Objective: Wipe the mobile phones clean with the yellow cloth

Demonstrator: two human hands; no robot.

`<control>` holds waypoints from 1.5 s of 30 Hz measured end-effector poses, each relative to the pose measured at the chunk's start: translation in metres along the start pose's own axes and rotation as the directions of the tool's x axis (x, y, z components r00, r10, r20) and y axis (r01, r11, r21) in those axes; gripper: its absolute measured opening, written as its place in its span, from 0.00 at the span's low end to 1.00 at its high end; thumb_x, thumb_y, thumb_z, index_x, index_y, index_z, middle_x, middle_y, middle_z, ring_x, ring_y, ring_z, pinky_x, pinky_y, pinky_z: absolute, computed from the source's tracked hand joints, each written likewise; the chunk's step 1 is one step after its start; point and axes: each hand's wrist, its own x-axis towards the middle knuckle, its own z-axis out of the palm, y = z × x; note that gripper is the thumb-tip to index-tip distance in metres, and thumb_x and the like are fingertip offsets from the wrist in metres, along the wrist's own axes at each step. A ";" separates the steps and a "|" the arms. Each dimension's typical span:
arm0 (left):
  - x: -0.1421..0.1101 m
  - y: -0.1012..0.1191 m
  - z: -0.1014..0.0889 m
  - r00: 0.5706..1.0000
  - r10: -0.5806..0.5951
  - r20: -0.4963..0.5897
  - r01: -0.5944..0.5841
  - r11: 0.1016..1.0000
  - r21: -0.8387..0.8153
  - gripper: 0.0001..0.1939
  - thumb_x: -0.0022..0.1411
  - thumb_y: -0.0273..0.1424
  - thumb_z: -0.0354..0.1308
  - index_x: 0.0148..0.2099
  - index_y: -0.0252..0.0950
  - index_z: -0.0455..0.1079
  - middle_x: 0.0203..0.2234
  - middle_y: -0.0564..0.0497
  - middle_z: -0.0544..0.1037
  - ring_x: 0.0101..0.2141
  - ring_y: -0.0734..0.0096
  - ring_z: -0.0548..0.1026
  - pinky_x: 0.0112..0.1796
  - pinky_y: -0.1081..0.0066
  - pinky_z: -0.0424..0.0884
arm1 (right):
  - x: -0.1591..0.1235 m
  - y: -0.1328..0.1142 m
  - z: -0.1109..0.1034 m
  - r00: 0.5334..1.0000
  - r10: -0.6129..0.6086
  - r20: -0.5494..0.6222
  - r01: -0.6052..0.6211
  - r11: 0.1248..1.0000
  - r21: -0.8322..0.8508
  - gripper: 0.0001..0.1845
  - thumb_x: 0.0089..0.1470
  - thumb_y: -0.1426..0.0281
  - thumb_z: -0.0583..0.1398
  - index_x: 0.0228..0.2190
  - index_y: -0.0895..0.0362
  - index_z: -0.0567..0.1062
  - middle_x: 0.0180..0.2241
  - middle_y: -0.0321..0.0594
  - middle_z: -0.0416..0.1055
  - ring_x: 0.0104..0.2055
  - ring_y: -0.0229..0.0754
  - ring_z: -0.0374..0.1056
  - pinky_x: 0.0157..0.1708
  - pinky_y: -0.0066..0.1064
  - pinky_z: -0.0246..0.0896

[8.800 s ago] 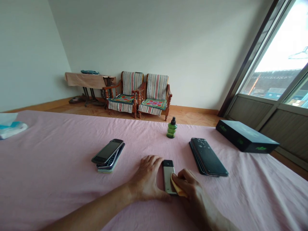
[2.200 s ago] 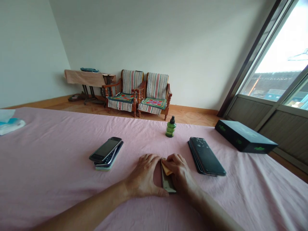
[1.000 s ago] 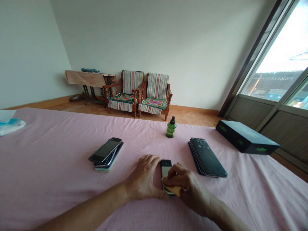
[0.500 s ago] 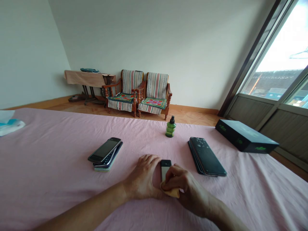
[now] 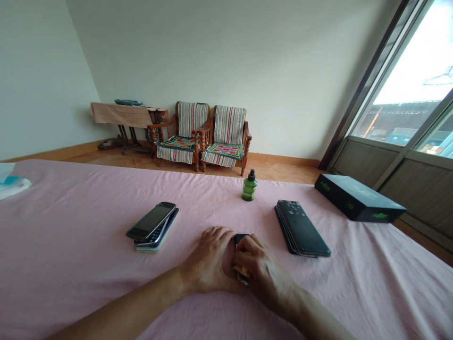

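A small phone [image 5: 240,237] lies on the pink cloth, mostly hidden under my hands. My left hand [image 5: 209,262] rests flat against its left side, holding it in place. My right hand [image 5: 257,264] covers the phone's middle and grips a small yellow cloth [image 5: 242,270], pressed onto the phone. Only the phone's dark top end and a sliver of its lower edge show.
A stack of old phones [image 5: 153,225] lies to the left, a stack of dark smartphones [image 5: 300,228] to the right. A green spray bottle [image 5: 249,186] stands behind. A black box [image 5: 357,203] sits far right, a tissue pack [image 5: 10,179] far left. Two chairs stand by the wall.
My right hand with the yellow cloth has slid back up the phone from its lower end and now covers most of it. My left hand has stayed put.
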 end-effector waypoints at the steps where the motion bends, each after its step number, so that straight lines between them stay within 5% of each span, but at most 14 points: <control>1: 0.000 0.001 -0.001 1.000 -0.005 0.007 0.005 1.000 0.002 0.43 0.34 0.51 0.70 0.51 0.41 0.61 0.45 0.46 0.70 0.46 0.50 0.67 0.49 0.55 0.61 | 0.002 0.002 0.001 1.000 0.009 -0.004 -0.009 0.999 -0.037 0.08 0.55 0.79 0.59 0.30 0.56 0.74 0.34 0.39 0.65 0.38 0.41 0.59 0.35 0.31 0.55; 9: 0.001 0.006 -0.003 1.000 0.009 0.020 -0.010 1.000 0.028 0.44 0.32 0.52 0.70 0.50 0.39 0.61 0.44 0.47 0.70 0.45 0.51 0.68 0.49 0.55 0.61 | 0.008 0.003 -0.005 0.999 0.025 0.027 -0.019 0.980 -0.196 0.04 0.59 0.74 0.57 0.33 0.56 0.72 0.36 0.41 0.66 0.38 0.42 0.59 0.38 0.34 0.56; 17: 0.000 0.001 0.002 1.000 0.029 0.011 -0.029 0.998 0.054 0.37 0.34 0.39 0.70 0.47 0.41 0.60 0.43 0.49 0.69 0.45 0.53 0.67 0.48 0.58 0.61 | 0.004 -0.015 0.001 0.999 -0.008 0.052 0.013 0.995 -0.096 0.08 0.55 0.79 0.59 0.26 0.58 0.71 0.35 0.40 0.67 0.39 0.42 0.59 0.36 0.32 0.55; 24: -0.001 -0.001 0.003 1.000 0.023 0.000 -0.023 0.998 0.063 0.41 0.33 0.46 0.70 0.50 0.40 0.61 0.46 0.47 0.69 0.47 0.51 0.67 0.50 0.56 0.60 | -0.004 -0.006 0.003 0.993 0.107 -0.048 -0.100 0.986 0.131 0.13 0.46 0.88 0.58 0.24 0.58 0.72 0.32 0.39 0.67 0.37 0.40 0.60 0.33 0.29 0.55; 28: -0.001 0.002 -0.001 1.000 0.002 0.019 -0.003 0.998 0.056 0.46 0.33 0.53 0.69 0.53 0.38 0.60 0.48 0.45 0.68 0.48 0.49 0.66 0.51 0.53 0.59 | -0.007 0.008 0.002 0.966 0.209 -0.151 -0.193 0.975 0.114 0.18 0.49 0.88 0.54 0.31 0.58 0.77 0.34 0.42 0.67 0.38 0.42 0.60 0.36 0.32 0.57; 33: 0.000 0.003 -0.001 1.000 -0.013 0.027 0.012 0.999 0.045 0.45 0.32 0.51 0.71 0.52 0.38 0.61 0.47 0.45 0.69 0.47 0.50 0.67 0.50 0.54 0.61 | -0.012 0.004 -0.006 0.995 0.095 -0.026 -0.089 0.982 0.166 0.22 0.39 0.92 0.54 0.28 0.57 0.76 0.33 0.39 0.67 0.38 0.40 0.61 0.34 0.29 0.56; 38: -0.001 -0.001 0.002 1.000 0.007 0.004 -0.007 0.999 0.049 0.46 0.34 0.50 0.71 0.54 0.40 0.60 0.49 0.45 0.69 0.49 0.50 0.66 0.51 0.54 0.61 | -0.014 0.004 -0.019 0.994 -0.048 0.099 0.020 0.963 0.270 0.16 0.42 0.89 0.57 0.23 0.57 0.75 0.31 0.36 0.66 0.34 0.36 0.62 0.32 0.25 0.55; 45: -0.002 -0.003 -0.001 0.998 -0.017 0.054 0.013 0.997 0.075 0.51 0.35 0.57 0.67 0.58 0.37 0.59 0.53 0.41 0.67 0.53 0.44 0.64 0.54 0.48 0.58 | -0.012 0.033 -0.015 0.990 0.128 -0.053 -0.116 0.976 0.186 0.16 0.51 0.86 0.54 0.32 0.58 0.77 0.34 0.39 0.65 0.34 0.35 0.63 0.33 0.26 0.56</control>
